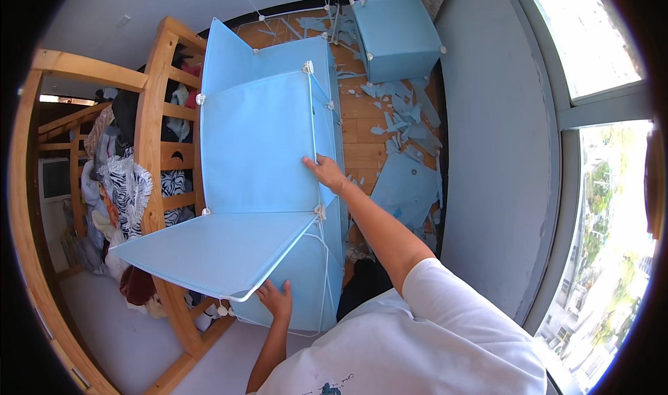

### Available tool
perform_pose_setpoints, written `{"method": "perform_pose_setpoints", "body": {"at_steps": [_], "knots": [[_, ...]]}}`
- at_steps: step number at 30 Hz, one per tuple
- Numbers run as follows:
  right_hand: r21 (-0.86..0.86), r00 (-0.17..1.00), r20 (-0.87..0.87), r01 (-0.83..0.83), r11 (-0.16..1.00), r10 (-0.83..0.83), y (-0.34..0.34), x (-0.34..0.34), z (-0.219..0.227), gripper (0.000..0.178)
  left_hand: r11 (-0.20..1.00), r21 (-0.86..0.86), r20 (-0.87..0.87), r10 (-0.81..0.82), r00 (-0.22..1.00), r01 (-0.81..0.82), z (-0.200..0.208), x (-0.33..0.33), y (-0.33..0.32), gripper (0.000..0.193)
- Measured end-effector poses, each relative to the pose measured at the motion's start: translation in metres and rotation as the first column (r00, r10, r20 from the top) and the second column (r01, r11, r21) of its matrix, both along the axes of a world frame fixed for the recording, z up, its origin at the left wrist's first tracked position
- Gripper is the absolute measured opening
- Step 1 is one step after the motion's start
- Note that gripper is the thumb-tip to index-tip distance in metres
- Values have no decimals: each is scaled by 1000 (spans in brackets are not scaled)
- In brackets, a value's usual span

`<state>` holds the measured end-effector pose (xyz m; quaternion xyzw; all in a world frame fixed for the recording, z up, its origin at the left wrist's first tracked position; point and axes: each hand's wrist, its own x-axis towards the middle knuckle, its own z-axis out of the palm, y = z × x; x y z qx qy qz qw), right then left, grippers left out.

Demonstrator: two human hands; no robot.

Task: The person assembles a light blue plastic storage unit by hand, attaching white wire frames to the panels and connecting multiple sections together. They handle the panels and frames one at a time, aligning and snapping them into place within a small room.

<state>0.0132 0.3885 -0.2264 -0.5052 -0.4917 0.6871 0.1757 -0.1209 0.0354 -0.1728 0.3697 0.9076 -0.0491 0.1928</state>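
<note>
- The tilted blue panel [216, 249] lies up and to the left of the left hand [275, 300], which is the nearer one; its long axis runs left to right, across the rack's length.
- The left grip is spread, fingers loose beside the panel's white rim; whether they touch it is unclear.
- The right hand [327, 173] sits on the right edge of the flat upper panel [257, 144], one digit lying on its face; the others are hidden, so I cannot tell how firmly this grip is closed.
- Both panels belong to the blue rack [299, 301], which runs lengthwise along the left side of the wooden floor [358, 148], beside the wooden bed frame [154, 131].
- The rack's contents cannot be made out.
- A blue box [396, 30] stands near the floor's far right corner, its inside hidden.
- Blue scraps [406, 188] litter the floor's right side.
</note>
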Motion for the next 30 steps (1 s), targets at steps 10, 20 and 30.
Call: {"method": "perform_pose_setpoints", "body": {"at_steps": [10,20,30], "knots": [[17,999,-42,18,1000,-17,2,-5,-20,56,999,45,-18,-30,999,31,-5,-2,-2,79],[29,998,-5,67,997,-66,2,-3,-22,79,1000,11,-6,-5,1000,5,1,-2,2,79],[-19,986,-46,159,987,-160,6,7,2,89,999,27,-48,-39,998,41,-7,1,-6,80]]}}
